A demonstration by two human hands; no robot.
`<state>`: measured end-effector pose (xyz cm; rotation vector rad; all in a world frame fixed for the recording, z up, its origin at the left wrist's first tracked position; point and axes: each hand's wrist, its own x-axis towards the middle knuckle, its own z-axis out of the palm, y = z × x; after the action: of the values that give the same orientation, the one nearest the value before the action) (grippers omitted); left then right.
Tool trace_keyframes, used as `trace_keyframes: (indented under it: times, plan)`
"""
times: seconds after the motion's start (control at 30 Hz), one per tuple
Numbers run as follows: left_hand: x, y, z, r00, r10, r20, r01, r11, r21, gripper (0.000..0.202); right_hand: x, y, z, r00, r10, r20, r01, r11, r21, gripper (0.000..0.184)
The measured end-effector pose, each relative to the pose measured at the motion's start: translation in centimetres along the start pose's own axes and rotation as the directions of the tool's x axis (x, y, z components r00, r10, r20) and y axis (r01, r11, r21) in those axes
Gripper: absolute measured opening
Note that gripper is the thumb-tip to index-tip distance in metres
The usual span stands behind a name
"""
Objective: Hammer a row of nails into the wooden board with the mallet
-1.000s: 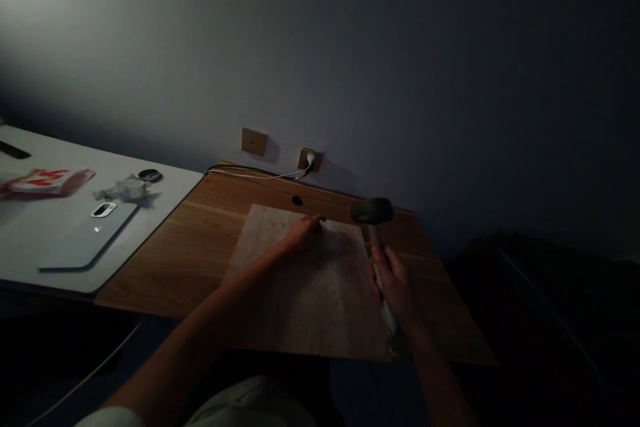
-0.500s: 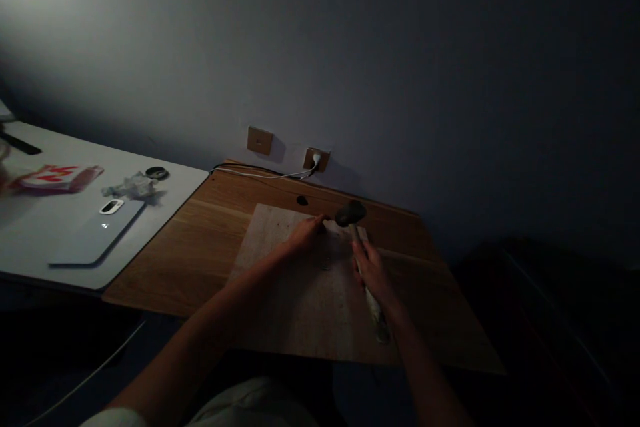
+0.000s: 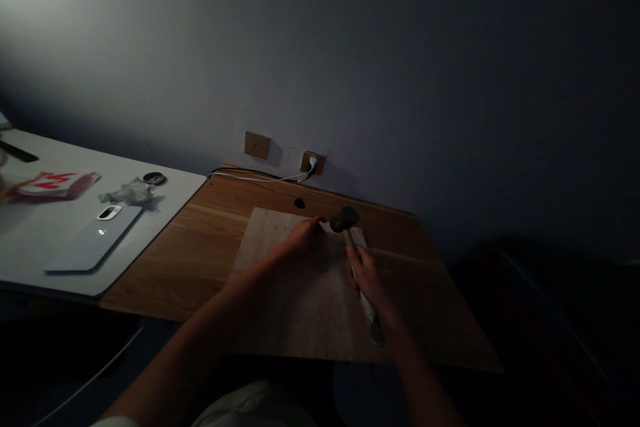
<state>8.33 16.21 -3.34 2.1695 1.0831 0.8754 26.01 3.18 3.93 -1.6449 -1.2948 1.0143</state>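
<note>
My right hand (image 3: 366, 273) is wrapped round the handle of a mallet (image 3: 345, 219) with a thick dark head. The handle slants down towards me, and the head is over the far part of a pale wooden board (image 3: 295, 313). Just left of the mallet head, my left hand (image 3: 304, 235) rests at the board with thumb and finger pinched together. Whatever is between those fingertips is too small and dark to make out. Several tiny dark bits (image 3: 325, 264) lie on the board between my hands.
The board lies on a brown wooden table (image 3: 175, 267) against the wall. A white table (image 3: 60, 152) adjoins at left, bearing a flat scale (image 3: 95, 240), crumpled plastic (image 3: 134, 192), a round dark tin (image 3: 155, 178) and a red-and-white bag (image 3: 57, 185). A white plug (image 3: 313, 163) sits in the wall socket.
The mallet head has moved slightly left and down, closer to my left fingertips. My left hand keeps its pinch on the board. The whole view has shifted a little.
</note>
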Motion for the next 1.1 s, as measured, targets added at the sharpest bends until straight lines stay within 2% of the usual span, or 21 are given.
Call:
trace_keyframes:
  times: [0.1,0.17,0.3,0.37,0.5,0.57,0.77,0.97,1.1]
  plan:
    - [-0.8,0.8,-1.1,0.994,0.065,0.089,-0.071,0.995,0.068,0.036,-0.9,0.0,-1.4,0.999,-0.041,-0.028,0.041,0.999,0.016,0.054]
    - [-1.6,1.8,-2.0,0.984,0.111,0.141,-0.136,0.974,0.183,0.030,-1.6,0.9,-1.9,0.999,0.000,-0.032,0.000,1.000,0.022,0.058]
    - [-2.9,3.8,-3.0,0.987,0.144,0.068,-0.159,0.914,0.374,0.033,-3.0,4.0,-1.6,0.993,0.117,-0.028,-0.116,0.993,0.027,0.068]
    - [-3.1,4.5,-2.9,0.981,0.174,0.089,-0.194,0.909,0.370,0.031,-3.7,5.3,-1.3,0.988,0.152,-0.018,-0.152,0.988,0.034,0.069]
    - [-2.7,5.4,-2.3,0.940,0.193,0.280,-0.292,0.881,0.371,0.017,-4.4,6.5,-0.9,0.988,0.155,0.005,-0.155,0.986,0.055,0.064]
    - [-2.6,5.6,-2.2,0.928,0.170,0.331,-0.298,0.873,0.386,0.015,-4.5,6.6,-0.9,0.990,0.140,0.000,-0.139,0.987,0.078,0.062]
    - [-3.0,6.1,-2.2,0.907,0.183,0.379,-0.331,0.867,0.372,0.018,-4.4,6.9,-0.7,0.986,0.155,-0.055,-0.149,0.983,0.104,0.063]
    - [-2.8,5.9,-1.2,0.915,0.147,0.377,-0.291,0.887,0.359,0.019,-4.3,7.1,-0.6,0.982,0.189,-0.011,-0.186,0.973,0.134,0.062]
    - [-2.6,5.6,-1.7,0.915,0.119,0.385,-0.256,0.909,0.328,0.015,-4.3,6.9,-0.8,0.984,0.178,0.005,-0.177,0.976,0.125,0.060]
